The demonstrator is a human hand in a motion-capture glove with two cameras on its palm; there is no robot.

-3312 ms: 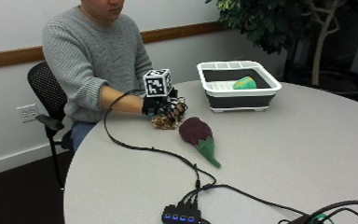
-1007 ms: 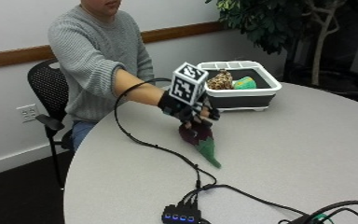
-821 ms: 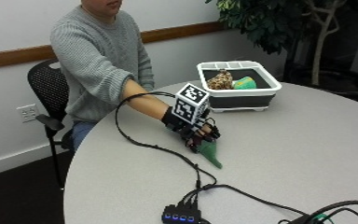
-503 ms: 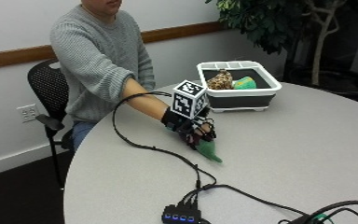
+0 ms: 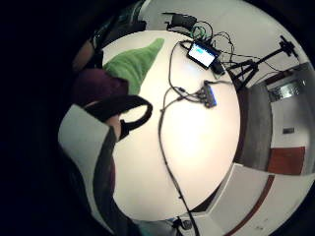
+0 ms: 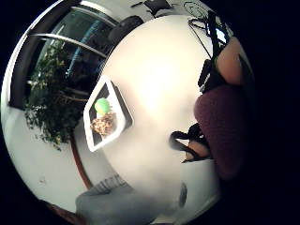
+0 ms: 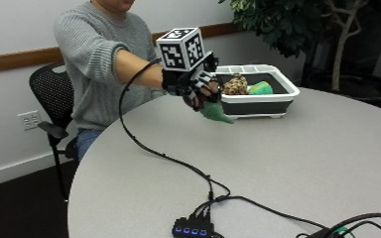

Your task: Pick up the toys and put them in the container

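My gloved right hand (image 7: 194, 87) is raised above the table and grips a plush eggplant toy, purple with a green leafy tip (image 7: 215, 113) that hangs below the fingers. The purple body (image 6: 220, 126) fills the thumb side palm view, and the green tip (image 5: 130, 64) shows in the little finger side view. Just behind the hand stands the white and black container (image 7: 280, 96), also seen as a container (image 6: 108, 117) from the palm. Inside it lie a brown spotted toy (image 7: 235, 85) and a green toy (image 7: 260, 88).
A black cable (image 7: 158, 153) trails from the glove across the round table (image 7: 296, 163) to a hub with blue lights (image 7: 190, 230) at the near edge. A black chair (image 7: 48, 99) stands behind the person, and a plant (image 7: 289, 25) behind the container.
The hand came down onto the eggplant toy on the table, closed round it and has lifted it up toward the container. A brown toy now lies in the container.
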